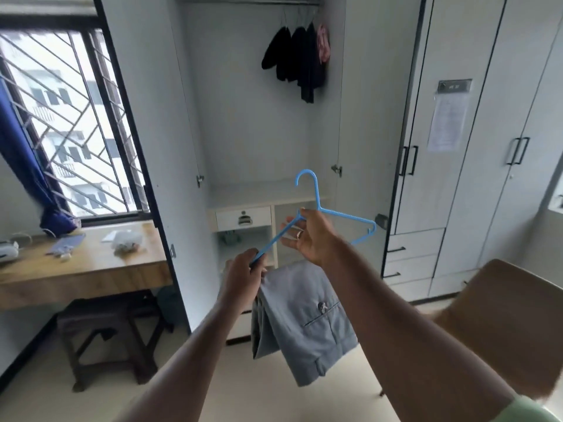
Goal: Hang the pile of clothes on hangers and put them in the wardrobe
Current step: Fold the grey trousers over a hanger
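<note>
Left hand [243, 274] grips blue hanger [341, 215] end plus folded grey trousers [304, 318]; right hand [310, 236] pinches hanger shoulder, before open wardrobe [259, 132]. Paper notice [447, 123] on right door, writing unreadable.

Both forearms are bare from the elbows down to the hands. The right hand [307, 236] wears a pale ring [299, 234] on one finger, and a light green sleeve [533, 411] edge shows near that arm's upper end. The left hand [243, 274] wears nothing visible.
</note>
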Available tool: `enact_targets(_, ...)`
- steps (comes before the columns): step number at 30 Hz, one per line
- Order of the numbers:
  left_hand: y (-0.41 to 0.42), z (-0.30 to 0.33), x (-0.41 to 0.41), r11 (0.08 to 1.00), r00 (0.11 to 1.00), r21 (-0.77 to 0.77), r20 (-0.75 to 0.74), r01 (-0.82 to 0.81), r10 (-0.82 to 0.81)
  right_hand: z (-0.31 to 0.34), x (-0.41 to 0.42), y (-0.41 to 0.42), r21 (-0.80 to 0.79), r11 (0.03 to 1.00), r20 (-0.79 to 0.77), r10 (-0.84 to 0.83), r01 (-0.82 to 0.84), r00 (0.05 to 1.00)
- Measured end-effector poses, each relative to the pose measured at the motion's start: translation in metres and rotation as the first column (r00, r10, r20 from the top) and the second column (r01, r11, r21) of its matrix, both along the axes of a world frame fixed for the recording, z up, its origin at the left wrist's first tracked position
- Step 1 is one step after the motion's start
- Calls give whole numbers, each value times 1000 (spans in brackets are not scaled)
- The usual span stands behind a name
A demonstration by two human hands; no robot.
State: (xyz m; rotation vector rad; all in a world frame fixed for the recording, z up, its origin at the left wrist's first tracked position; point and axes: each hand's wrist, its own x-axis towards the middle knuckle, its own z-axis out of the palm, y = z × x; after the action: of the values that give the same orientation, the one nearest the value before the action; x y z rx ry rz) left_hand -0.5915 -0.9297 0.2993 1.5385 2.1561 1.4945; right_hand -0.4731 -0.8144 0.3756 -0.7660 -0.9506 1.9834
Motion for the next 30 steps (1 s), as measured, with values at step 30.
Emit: enact_targets(30, 392, 280, -393, 992, 972, 125, -227, -28, 56, 145, -135, 420, 993, -116, -76, -761, -20, 644)
